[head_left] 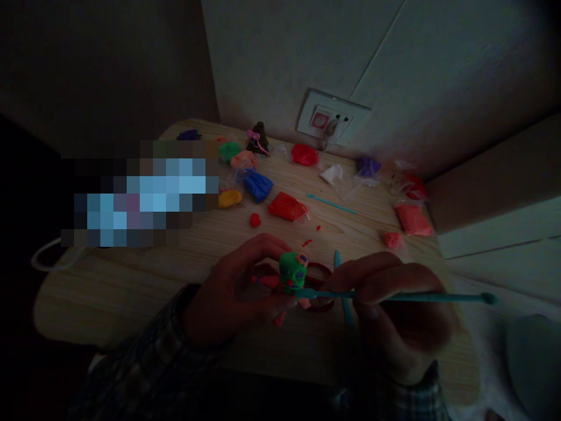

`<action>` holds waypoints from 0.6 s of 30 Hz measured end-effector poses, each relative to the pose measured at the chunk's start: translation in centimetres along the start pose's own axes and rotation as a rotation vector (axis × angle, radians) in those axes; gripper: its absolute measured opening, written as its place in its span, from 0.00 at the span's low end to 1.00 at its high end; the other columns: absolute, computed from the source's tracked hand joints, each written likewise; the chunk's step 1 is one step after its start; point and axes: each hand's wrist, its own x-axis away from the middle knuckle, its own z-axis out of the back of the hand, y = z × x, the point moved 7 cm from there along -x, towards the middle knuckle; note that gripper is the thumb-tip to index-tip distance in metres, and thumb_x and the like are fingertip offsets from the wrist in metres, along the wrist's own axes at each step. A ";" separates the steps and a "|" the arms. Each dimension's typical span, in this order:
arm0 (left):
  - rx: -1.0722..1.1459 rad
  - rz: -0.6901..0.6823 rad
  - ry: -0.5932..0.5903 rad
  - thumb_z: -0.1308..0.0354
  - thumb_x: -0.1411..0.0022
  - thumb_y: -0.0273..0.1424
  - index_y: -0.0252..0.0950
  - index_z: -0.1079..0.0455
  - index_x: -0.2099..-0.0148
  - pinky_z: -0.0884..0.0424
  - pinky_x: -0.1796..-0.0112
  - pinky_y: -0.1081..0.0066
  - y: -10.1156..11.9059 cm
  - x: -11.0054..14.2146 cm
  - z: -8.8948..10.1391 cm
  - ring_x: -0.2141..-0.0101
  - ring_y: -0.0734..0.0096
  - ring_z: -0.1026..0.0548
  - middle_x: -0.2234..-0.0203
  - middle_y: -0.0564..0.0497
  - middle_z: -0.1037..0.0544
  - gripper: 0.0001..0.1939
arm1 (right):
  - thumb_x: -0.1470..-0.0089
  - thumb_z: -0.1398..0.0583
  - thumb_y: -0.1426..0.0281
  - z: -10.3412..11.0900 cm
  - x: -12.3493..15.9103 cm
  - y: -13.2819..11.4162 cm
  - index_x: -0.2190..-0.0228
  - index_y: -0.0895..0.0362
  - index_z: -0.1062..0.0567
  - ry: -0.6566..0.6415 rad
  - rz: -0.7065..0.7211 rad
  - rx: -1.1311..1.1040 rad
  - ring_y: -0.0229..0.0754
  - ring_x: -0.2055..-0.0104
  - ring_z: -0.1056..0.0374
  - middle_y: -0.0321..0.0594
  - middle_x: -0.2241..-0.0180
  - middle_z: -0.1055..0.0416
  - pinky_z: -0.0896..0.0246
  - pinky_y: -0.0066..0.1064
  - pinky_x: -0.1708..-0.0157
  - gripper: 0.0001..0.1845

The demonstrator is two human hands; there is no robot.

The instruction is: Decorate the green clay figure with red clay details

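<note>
Between the thumb and fingers of my left hand (239,292) is a small clay figure (291,272) with a green head and reddish-pink limbs. My right hand (394,310) grips a thin turquoise modelling tool (433,297) like a pen, held nearly level. Its left tip meets the figure just below the head; whether it presses in, I cannot tell. Behind the figure, partly hidden, lie red-handled scissors (328,272). A second turquoise tool (337,260) rests on the table beside them, partly covered by my right hand.
Bags of clay lie across the wooden table (184,251): red (287,206), blue (258,184), purple (368,166) and others. A red ball (255,220) and a third turquoise tool (331,203) lie beyond my hands. A blurred-out bright patch (149,193) covers the left. The wall has a socket (333,117).
</note>
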 end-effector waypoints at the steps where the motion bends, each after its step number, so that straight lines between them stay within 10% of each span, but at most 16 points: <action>1: 0.021 0.015 -0.012 0.31 0.48 0.24 0.38 0.26 0.63 0.23 0.72 0.74 -0.1 0.0 -0.1 0.65 0.66 0.22 0.62 0.52 0.27 0.10 | 0.43 0.40 0.80 0.0 0.0 0.0 0.60 0.56 0.26 0.002 0.009 0.003 0.45 0.64 0.25 0.40 0.66 0.22 0.24 0.38 0.66 0.10; 18: 0.113 0.044 -0.043 0.32 0.47 0.21 0.37 0.27 0.62 0.23 0.76 0.78 -0.2 -0.1 -0.5 0.71 0.73 0.22 0.62 0.53 0.29 0.11 | 0.41 0.40 0.77 -0.1 -0.3 -0.2 0.62 0.56 0.25 0.030 0.050 0.037 0.42 0.66 0.27 0.40 0.68 0.23 0.27 0.33 0.72 0.06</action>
